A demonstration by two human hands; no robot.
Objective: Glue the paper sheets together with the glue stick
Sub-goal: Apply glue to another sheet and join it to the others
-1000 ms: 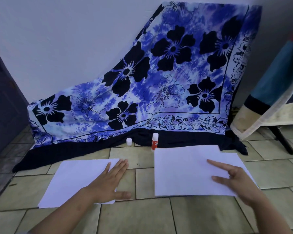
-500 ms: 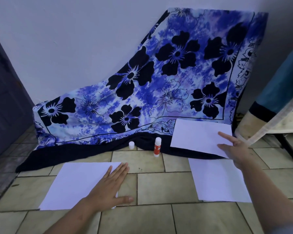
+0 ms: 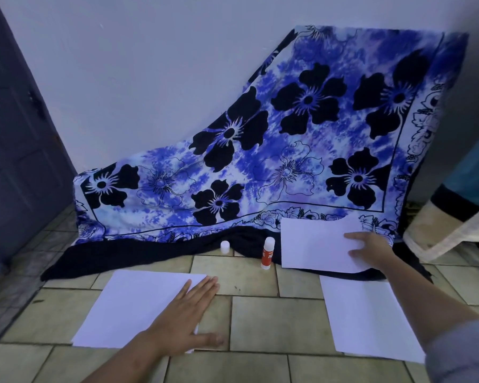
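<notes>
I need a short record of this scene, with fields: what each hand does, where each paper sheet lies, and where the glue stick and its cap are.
left hand: flat, fingers straight, on the left sheet
right hand: fingers on the far right sheet; pinching or not is unclear
far right sheet: over the dark hem of the floral cloth
near right sheet: flat on the tiled floor, no hand on it
glue stick: upright, cap off, just left of the far right sheet
white cap: left of the glue stick, apart from it
</notes>
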